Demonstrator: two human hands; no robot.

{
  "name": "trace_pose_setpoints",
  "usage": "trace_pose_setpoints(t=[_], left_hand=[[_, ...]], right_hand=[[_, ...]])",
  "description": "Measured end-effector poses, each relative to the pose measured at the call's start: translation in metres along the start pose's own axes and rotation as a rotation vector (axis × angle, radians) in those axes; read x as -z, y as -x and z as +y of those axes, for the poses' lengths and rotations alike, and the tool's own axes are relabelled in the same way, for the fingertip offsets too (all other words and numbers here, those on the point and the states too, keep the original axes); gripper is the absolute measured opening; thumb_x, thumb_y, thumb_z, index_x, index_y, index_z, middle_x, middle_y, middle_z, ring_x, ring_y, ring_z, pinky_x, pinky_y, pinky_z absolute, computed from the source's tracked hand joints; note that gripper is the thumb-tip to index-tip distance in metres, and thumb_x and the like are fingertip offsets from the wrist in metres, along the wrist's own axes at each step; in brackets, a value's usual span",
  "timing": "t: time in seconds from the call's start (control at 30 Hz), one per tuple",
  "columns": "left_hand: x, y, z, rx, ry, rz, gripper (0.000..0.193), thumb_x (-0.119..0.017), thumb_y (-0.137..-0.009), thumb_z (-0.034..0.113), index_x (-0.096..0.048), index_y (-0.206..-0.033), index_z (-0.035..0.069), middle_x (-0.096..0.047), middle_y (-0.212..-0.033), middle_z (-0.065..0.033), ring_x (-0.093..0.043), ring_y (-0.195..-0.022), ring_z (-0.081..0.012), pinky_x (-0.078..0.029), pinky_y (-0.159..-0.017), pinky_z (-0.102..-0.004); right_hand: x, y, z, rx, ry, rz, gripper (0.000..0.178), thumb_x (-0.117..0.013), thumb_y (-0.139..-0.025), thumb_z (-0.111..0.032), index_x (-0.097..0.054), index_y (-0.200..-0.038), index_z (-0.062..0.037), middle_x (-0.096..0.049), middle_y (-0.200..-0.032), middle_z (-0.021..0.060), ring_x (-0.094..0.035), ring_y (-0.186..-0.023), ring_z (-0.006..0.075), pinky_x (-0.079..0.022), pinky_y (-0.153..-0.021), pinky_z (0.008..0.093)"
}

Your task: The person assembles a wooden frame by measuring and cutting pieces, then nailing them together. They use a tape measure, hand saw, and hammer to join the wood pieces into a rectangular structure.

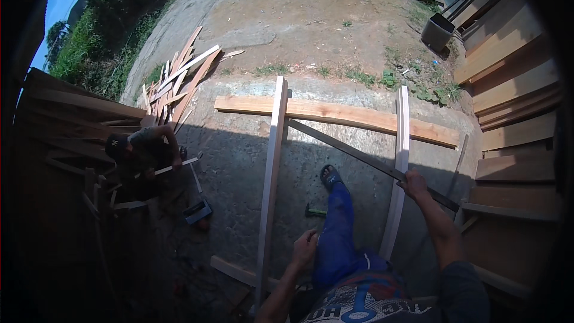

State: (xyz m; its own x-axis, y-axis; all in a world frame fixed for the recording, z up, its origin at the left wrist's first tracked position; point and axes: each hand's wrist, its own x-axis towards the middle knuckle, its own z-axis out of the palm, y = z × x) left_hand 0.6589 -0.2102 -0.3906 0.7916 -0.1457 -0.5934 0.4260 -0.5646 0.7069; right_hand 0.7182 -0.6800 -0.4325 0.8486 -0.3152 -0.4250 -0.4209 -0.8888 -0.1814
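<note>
My right hand (pixel 414 185) is closed around a long dark flat bar (pixel 347 148), above the right upright-running timber (pixel 395 215). The bar slants from the left timber (pixel 272 173) down to the right, past my hand. Both pale timbers lie roughly parallel, pointing away from me, across a thick orange-brown beam (pixel 341 111). My left hand (pixel 305 246) hangs beside my left thigh, fingers curled; whatever they may hold is too small to make out. A hammer (pixel 315 210) with a green handle lies on the concrete near my sandalled foot.
To the left a crouching person (pixel 143 149) in a dark cap handles a pale wood strip (pixel 173 167). Nearby sits a blue tool (pixel 197 210). Scrap strips (pixel 179 81) are heaped beyond. Stacked boards (pixel 514 101) line the right side, with a dark bucket (pixel 438 31) farther off.
</note>
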Motion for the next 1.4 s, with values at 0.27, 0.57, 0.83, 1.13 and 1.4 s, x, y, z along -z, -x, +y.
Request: trace_pose_setpoints(t=[0.27,0.57,0.83,1.13,1.4], left_hand=[[-0.035,-0.201,0.043,-0.145,-0.206,-0.058,0.05,-0.063,-0.099,0.033,-0.058,-0.139,0.003,-0.058,-0.143,-0.0215,-0.053,-0.135,-0.0382,-0.041,-0.113,-0.0446],[-0.031,-0.322,0.052,-0.251,-0.281,0.053,0.05,-0.07,-0.093,0.03,-0.063,-0.133,0.002,-0.06,-0.139,-0.0209,-0.055,-0.13,-0.0406,-0.043,-0.111,-0.0472],[-0.051,-0.403,0.014,-0.388,-0.197,0.341,0.042,-0.064,-0.092,0.01,-0.06,-0.132,-0.005,-0.063,-0.131,-0.0223,-0.058,-0.125,-0.0345,-0.044,-0.108,-0.042],[-0.053,-0.476,0.004,-0.434,-0.139,0.519,0.038,-0.062,-0.097,0.011,-0.062,-0.131,-0.006,-0.063,-0.129,-0.0236,-0.06,-0.122,-0.0367,-0.046,-0.107,-0.0438],[-0.057,-0.552,0.005,-0.358,-0.007,0.453,0.042,-0.057,-0.103,0.021,-0.059,-0.136,-0.005,-0.062,-0.136,-0.0228,-0.06,-0.127,-0.0324,-0.047,-0.106,-0.0401]], right_hand=[[-0.029,-0.264,-0.029,0.134,0.009,0.061,0.041,-0.082,-0.083,-0.036,-0.065,-0.094,-0.0011,-0.061,-0.103,0.0209,-0.067,-0.096,0.0399,-0.055,-0.082,0.0493],[-0.085,-0.473,-0.049,0.286,0.129,0.051,0.042,-0.08,-0.086,-0.039,-0.064,-0.096,-0.0017,-0.059,-0.103,0.02,-0.066,-0.099,0.0407,-0.054,-0.085,0.0509],[-0.157,-0.596,-0.033,0.397,0.142,0.109,0.042,-0.079,-0.085,-0.041,-0.065,-0.098,-0.0036,-0.062,-0.107,0.0195,-0.066,-0.104,0.0389,-0.054,-0.089,0.0477],[-0.16,-0.594,-0.007,0.419,0.141,0.188,0.045,-0.082,-0.082,-0.037,-0.069,-0.107,-0.0014,-0.063,-0.116,0.02,-0.068,-0.108,0.0382,-0.056,-0.092,0.0482],[-0.22,-0.616,0.018,0.37,0.164,0.263,0.03,-0.079,-0.083,-0.025,-0.07,-0.099,-0.0011,-0.064,-0.109,0.0202,-0.07,-0.103,0.0373,-0.058,-0.087,0.0459]])
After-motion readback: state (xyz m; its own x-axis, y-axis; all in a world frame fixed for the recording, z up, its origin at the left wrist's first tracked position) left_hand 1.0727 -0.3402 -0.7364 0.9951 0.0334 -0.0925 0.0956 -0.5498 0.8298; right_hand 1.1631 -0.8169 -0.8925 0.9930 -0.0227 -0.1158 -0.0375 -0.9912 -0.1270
